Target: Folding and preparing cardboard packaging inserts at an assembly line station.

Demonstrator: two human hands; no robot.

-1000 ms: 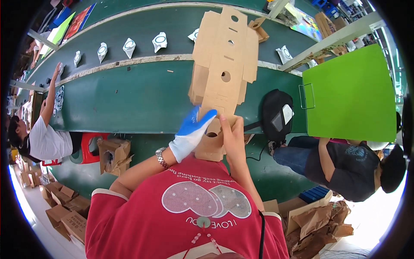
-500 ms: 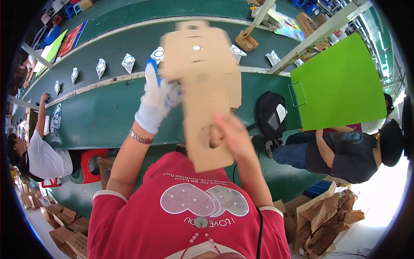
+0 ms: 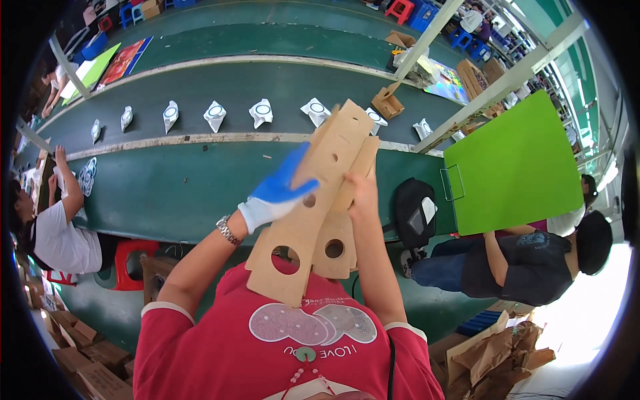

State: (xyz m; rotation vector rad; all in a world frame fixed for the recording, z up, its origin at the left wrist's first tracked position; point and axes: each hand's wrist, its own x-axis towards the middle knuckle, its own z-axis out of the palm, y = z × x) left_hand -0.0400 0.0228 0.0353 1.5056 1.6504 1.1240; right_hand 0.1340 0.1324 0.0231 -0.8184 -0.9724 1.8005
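A brown die-cut cardboard blank [image 3: 293,230] with several round holes is held in front of my chest, tilted, with folded panels standing apart from each other. My right hand [image 3: 362,193], bare, grips its right-hand panel, thumb on the near face. My left hand [image 3: 279,190], in a white glove with a blue coated palm, lies against its left edge with fingers stretched out and slightly blurred. Beyond the cardboard, white wrapped packets [image 3: 261,112] with blue-ringed round tops stand in a row on the dark conveyor belt [image 3: 287,80].
The green worktable [image 3: 153,193] runs in front of me. To the right are a black bag [image 3: 410,217], a bright green board [image 3: 513,167] and a person in dark clothes [image 3: 520,257]. An open cardboard box [image 3: 388,105] sits on the belt. Another person [image 3: 63,240] works at the left.
The cardboard has turned from facing flat to a slant, with its panels folded apart. My right hand has moved up its right side; my left hand has swung round with its palm showing.
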